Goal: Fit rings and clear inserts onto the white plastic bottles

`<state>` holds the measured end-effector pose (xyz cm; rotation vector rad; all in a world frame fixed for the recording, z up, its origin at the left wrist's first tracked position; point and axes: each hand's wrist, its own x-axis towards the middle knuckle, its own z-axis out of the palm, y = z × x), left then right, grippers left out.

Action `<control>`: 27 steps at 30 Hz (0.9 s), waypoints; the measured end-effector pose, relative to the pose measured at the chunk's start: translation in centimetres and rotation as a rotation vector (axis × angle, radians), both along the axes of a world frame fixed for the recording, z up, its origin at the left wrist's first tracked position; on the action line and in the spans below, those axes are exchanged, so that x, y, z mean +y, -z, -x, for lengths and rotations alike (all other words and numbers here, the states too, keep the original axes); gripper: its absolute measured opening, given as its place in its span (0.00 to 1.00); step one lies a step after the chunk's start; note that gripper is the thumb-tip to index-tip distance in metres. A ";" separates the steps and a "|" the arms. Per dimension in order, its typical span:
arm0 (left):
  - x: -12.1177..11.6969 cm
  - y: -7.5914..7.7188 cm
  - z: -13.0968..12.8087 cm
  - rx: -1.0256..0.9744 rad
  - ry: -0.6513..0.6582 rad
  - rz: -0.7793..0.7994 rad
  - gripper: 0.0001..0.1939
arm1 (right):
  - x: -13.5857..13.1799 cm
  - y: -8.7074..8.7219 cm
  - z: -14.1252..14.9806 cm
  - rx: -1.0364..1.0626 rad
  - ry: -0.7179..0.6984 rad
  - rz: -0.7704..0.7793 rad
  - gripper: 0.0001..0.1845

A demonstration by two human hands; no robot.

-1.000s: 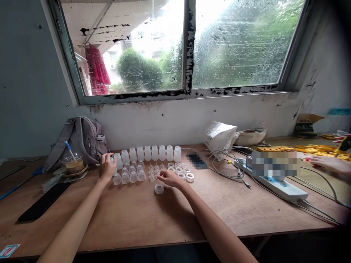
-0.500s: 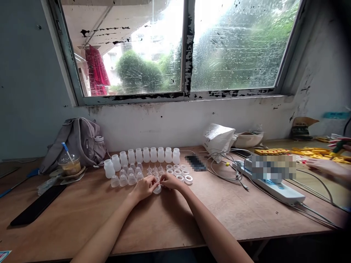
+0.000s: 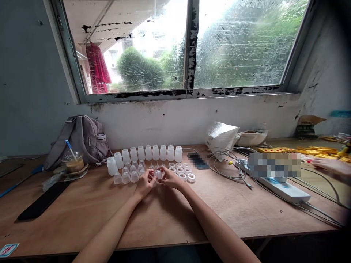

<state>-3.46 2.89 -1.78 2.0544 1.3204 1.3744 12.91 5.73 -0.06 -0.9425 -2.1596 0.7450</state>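
Between both hands is a clear bottle nipple [image 3: 157, 174], raised slightly above the table, its shape partly covered by fingers. My left hand [image 3: 145, 183] is closed on its left side. From the right, my right hand [image 3: 168, 178] pinches the same piece. Other clear nipples [image 3: 151, 166] stand just behind the hands, partly hidden. To the left are several clear dome caps [image 3: 126, 178] in rows. White screw rings [image 3: 191, 178] lie flat to the right of my right hand. A row of frosted baby bottles [image 3: 148, 152] stands upright behind everything.
A power strip [image 3: 287, 191] and tangled cables [image 3: 229, 175] occupy the right side. A white bag [image 3: 221, 137] leans near the wall. At left are a drink cup [image 3: 73, 162], a black flat object [image 3: 44, 201] and a backpack [image 3: 82, 140]. Another person's hand [image 3: 333, 165] is far right.
Both hands have lifted the nipple slightly off the table and tilted it. The camera view has shifted a little. The other person's hand at far right has moved slightly.
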 end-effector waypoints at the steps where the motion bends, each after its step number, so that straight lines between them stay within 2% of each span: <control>1: 0.0 0.0 0.0 0.007 0.006 0.005 0.12 | 0.1 0.2 0.1 0.000 0.004 -0.026 0.21; 6: 0.1 0.0 0.3 0.066 0.017 0.001 0.09 | 0.2 0.8 0.4 -0.049 0.018 -0.142 0.21; 18: 0.2 0.2 0.4 0.185 -0.033 -0.068 0.06 | -0.9 0.3 1.3 -0.237 0.091 -0.212 0.23; 22: -0.1 -0.1 0.7 0.300 -0.009 -0.097 0.07 | -1.2 0.4 1.0 -0.302 0.139 -0.198 0.19; 27: -0.6 0.2 0.0 0.416 0.096 -0.149 0.09 | -2.7 1.0 -0.6 -0.413 0.220 -0.224 0.18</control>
